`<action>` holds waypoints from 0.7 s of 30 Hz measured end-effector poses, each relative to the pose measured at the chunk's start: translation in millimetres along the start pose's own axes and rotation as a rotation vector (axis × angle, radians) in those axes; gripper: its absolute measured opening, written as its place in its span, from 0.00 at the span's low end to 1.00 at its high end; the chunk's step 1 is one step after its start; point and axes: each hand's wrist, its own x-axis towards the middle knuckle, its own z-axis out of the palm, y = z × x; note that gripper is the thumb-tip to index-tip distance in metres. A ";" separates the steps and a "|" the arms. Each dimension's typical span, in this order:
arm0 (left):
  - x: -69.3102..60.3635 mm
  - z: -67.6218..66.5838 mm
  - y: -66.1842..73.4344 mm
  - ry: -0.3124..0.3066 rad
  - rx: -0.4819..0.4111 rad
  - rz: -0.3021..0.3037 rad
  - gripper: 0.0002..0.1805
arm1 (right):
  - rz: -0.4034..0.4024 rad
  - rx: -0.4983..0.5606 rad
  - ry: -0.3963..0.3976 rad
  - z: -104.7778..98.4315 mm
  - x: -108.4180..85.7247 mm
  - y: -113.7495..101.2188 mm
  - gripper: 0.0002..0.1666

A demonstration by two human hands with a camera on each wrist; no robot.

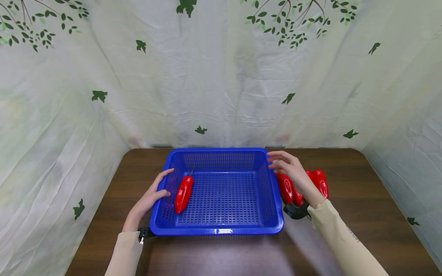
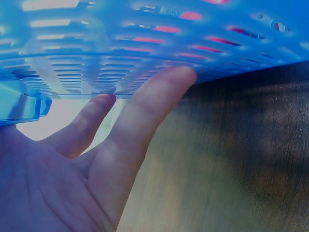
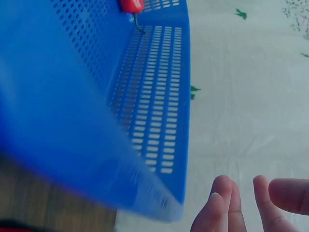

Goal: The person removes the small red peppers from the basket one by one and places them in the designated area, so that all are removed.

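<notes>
A blue perforated plastic basket stands on the table, with one red pepper lying lengthwise inside near its left wall. My left hand is at the basket's left side; in the left wrist view its extended digits lie against the slotted wall. My right hand hovers by the far right corner of the basket, fingers loosely bent and holding nothing. Below and behind it are several red peppers, partly hidden by the hand and wrist. The right wrist view shows that hand's fingers apart from the basket.
The dark wooden table extends on both sides of the basket. A pale cloth printed with green leaves hangs behind the table and along its sides. Dark bands with devices circle both wrists.
</notes>
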 end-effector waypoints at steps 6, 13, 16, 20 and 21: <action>-0.5 -0.3 -0.4 0.002 -0.001 -0.005 0.39 | -0.005 -0.007 -0.055 16.4 6.3 -6.2 0.20; 0.8 -1.8 -3.1 0.006 0.003 -0.003 0.39 | -0.014 -0.006 -0.112 43.4 15.3 -10.4 0.21; 1.2 -1.9 -3.2 0.011 0.002 -0.007 0.39 | -0.015 0.005 -0.131 55.3 18.6 -9.5 0.21; 1.8 -1.8 -3.4 0.013 0.007 -0.009 0.39 | -0.011 0.011 -0.145 70.5 22.5 -6.7 0.20; 1.9 -1.9 -3.6 0.012 0.008 -0.009 0.39 | -0.009 0.011 -0.148 74.2 23.4 -6.1 0.20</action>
